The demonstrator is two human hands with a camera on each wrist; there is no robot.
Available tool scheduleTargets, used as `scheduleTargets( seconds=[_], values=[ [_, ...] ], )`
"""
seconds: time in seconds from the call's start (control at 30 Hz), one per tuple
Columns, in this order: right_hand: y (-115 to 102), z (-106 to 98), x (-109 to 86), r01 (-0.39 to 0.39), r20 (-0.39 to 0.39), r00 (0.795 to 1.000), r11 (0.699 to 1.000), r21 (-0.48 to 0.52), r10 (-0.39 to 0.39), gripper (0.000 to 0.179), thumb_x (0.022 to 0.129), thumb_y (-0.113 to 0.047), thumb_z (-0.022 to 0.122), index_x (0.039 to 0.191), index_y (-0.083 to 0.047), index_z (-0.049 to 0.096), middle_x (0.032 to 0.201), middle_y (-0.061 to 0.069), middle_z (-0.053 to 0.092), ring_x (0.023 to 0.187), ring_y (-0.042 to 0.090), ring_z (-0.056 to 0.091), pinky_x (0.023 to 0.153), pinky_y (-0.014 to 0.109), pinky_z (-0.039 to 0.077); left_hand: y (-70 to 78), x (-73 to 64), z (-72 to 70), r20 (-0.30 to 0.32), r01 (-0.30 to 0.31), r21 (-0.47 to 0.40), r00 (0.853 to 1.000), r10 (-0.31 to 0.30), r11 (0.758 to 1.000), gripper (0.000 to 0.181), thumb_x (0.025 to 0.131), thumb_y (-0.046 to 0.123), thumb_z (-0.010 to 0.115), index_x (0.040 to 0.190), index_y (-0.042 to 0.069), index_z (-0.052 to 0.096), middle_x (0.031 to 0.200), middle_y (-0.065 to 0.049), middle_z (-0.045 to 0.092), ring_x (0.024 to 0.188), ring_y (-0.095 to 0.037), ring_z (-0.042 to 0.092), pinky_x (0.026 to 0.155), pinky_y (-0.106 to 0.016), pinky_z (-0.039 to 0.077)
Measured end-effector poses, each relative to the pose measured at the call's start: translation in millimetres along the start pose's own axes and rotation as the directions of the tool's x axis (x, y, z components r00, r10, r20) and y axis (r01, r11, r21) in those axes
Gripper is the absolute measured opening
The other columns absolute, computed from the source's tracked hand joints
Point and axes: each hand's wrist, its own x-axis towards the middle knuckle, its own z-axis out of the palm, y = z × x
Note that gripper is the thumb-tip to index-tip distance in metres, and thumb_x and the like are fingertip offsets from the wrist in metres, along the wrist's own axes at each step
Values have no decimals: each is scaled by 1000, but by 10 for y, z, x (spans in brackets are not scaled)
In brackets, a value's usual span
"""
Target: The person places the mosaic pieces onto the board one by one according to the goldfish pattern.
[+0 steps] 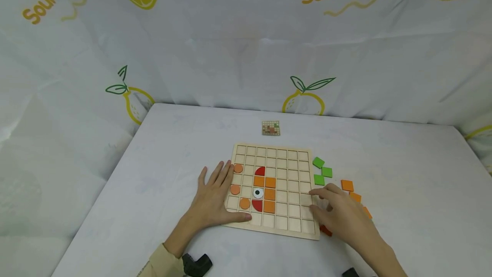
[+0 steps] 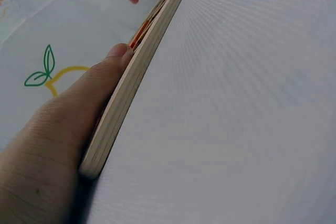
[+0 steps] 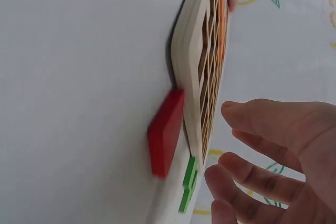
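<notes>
A wooden grid board lies on the white table, with orange squares, light-orange discs, red quarter-circles and a white eye piece in its cells. My left hand rests along the board's left edge, fingers spread, thumb on the front rim. In the left wrist view, the thumb presses on the rim. Over the board's right edge hovers my right hand, its thumb and forefinger apart with nothing between them. A red piece lies against the board's corner in the right wrist view, partly hidden by the hand in the head view.
Several green squares lie right of the board. Loose orange squares lie farther right, some partly behind the right hand. A small pattern card sits beyond the board. Behind the table hangs a white lemon-print cloth.
</notes>
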Motion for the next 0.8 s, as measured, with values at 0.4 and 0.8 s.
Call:
scheduleTargets(
  seconds=[0.4, 0.8],
  values=[
    [432, -177, -104, -37, -66, 997, 998, -54, 33, 33, 82, -22, 82, 114, -16, 76, 100, -2, 69, 71, 1, 51, 54, 22, 37, 3, 4, 11, -5, -9, -6, 1000, 9, 1000, 135, 66, 86, 65, 164, 7, 15, 173, -9, 14, 162, -31, 12, 124, -70, 0],
    [813, -234, -131, -201, 45, 977, 969, -142, 209, 46, 83, -20, 82, 124, -3, 71, 97, 10, 67, 71, 18, 53, 56, 28, 39, -12, -1, 23, -9, -2, 4, 1000, 2, 1000, 136, 66, 87, 64, 164, 8, 15, 173, -8, 14, 162, -31, 12, 124, -69, 0]
  ],
)
